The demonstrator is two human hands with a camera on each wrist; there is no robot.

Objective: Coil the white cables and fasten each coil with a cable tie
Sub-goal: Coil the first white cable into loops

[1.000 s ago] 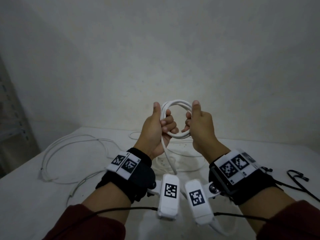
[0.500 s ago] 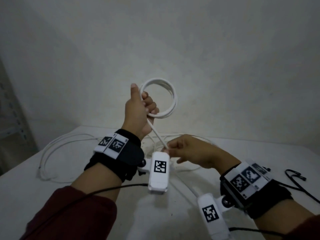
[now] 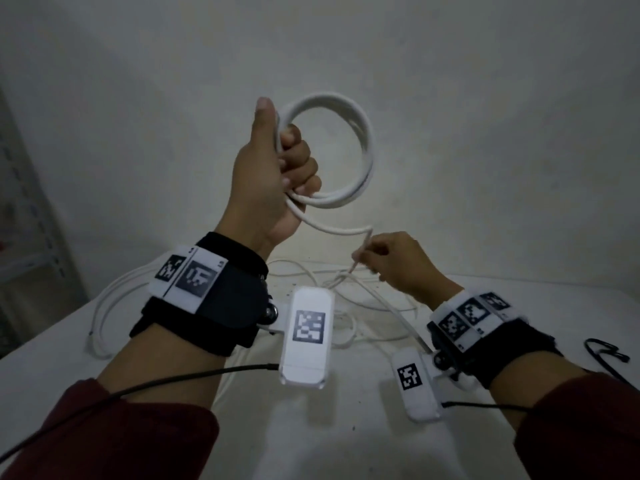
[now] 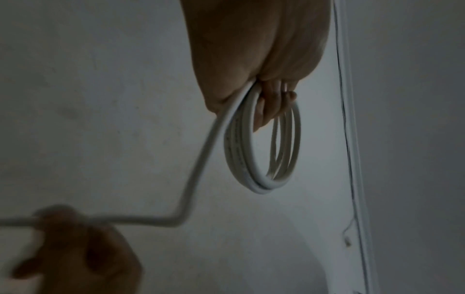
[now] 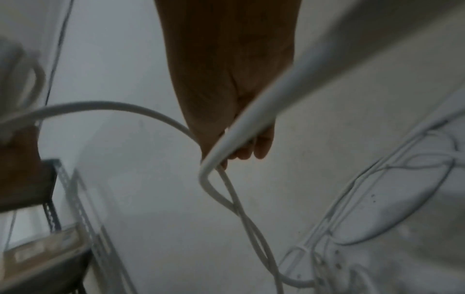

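At the far left a grey metal shelf (image 3: 20, 237) stands against the wall (image 3: 450, 98), and loose white cables (image 3: 104, 317) lie in long loops on the left part of the white table (image 3: 346, 438).

The left hand (image 3: 266, 178) is raised above the table with the thumb pointing up. Its fingers (image 3: 298, 157) are curled tightly round one side of a coil (image 3: 363, 161) of white cable, a round ring of several turns held upright in the air in front of the wall. The left wrist view shows the same ring (image 4: 251, 159) hanging from the closed fist (image 4: 251, 49), the turns lying side by side.

From the bottom of that fist a free length of cable (image 3: 332, 228) runs out to the right, bends sharply, and drops to the right hand (image 3: 398, 265). The right hand is lower, just above the table, and pinches this length between thumb and fingertips. In the right wrist view the cable (image 5: 251, 119) passes across the palm (image 5: 226, 69) and bends beside the fingertips (image 5: 259, 151), then trails down toward the table.

Under and behind the right hand more white cable lies in a loose tangle (image 3: 363, 306) on the table. Both wrists wear black bands with white camera units (image 3: 306, 337) carrying square black-and-white tags. At the far right edge a thin black wire (image 3: 602, 355) lies curled on the table.
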